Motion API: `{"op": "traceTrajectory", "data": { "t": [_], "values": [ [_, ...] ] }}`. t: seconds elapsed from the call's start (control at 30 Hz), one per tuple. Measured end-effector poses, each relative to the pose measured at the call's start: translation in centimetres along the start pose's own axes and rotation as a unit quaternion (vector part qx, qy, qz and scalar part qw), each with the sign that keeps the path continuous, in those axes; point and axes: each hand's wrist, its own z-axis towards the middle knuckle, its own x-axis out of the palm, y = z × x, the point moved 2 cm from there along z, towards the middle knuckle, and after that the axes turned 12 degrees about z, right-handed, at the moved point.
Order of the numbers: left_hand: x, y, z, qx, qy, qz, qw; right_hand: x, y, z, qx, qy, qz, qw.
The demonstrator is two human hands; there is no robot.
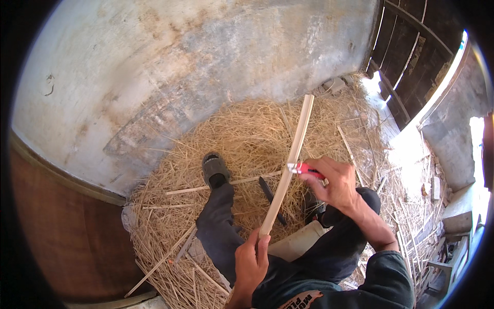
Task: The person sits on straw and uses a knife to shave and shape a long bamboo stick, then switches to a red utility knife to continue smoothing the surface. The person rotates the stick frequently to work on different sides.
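1. Head view: the left hand (251,268) is clenched round the near end of a long pale wooden strip (288,170); the strip slants up toward one o'clock, away from the body, so its length lies free over the straw (242,134) for working.
2. The right hand (337,183) is closed on a red-handled knife (309,169), pressed against the strip's right edge at mid-length; the blade itself is too small to make out, though it seems set for shaving.
3. A sandalled foot (215,167) stretches out toward eleven o'clock; loose offcut sticks (226,184) lie across the straw beside it; a stained grey wall (195,62) stands behind.
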Motion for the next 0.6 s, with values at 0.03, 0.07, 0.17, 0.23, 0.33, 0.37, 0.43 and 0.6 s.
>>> {"op": "traceTrajectory", "data": {
  "t": [0.03,0.07,0.17,0.23,0.33,0.37,0.43,0.6],
  "values": [
    [0.0,0.2,-0.3,-0.001,0.011,0.011,1.0,-0.3,-1.0,0.3,0.015,-0.037,0.002,0.999],
    [0.0,0.4,-0.7,-0.002,0.02,0.021,1.0,-0.7,-2.5,0.8,0.028,-0.073,0.004,0.997],
    [0.3,1.7,-2.7,-0.014,0.057,-0.003,0.998,-3.8,-7.1,3.2,0.073,-0.144,-0.036,0.986],
    [-0.2,2.4,-3.8,-0.024,0.078,-0.019,0.996,-6.5,-10.4,4.6,0.129,-0.178,-0.1,0.97],
    [-0.9,2.9,-3.9,-0.037,0.067,-0.023,0.997,-7.6,-10.2,5.2,0.239,-0.145,-0.086,0.956],
    [-1.0,2.9,-3.4,-0.038,0.064,-0.027,0.997,-7.1,-9.6,4.7,0.207,-0.122,-0.049,0.97],
    [-1.2,2.6,-2.0,-0.037,0.061,-0.019,0.997,-4.1,-6.7,2.6,0.141,-0.077,0.031,0.987],
    [-0.7,0.8,0.9,0.005,0.011,-0.009,1.0,2.0,0.7,-2.7,0.01,0.023,0.127,0.992]
  ]
}}
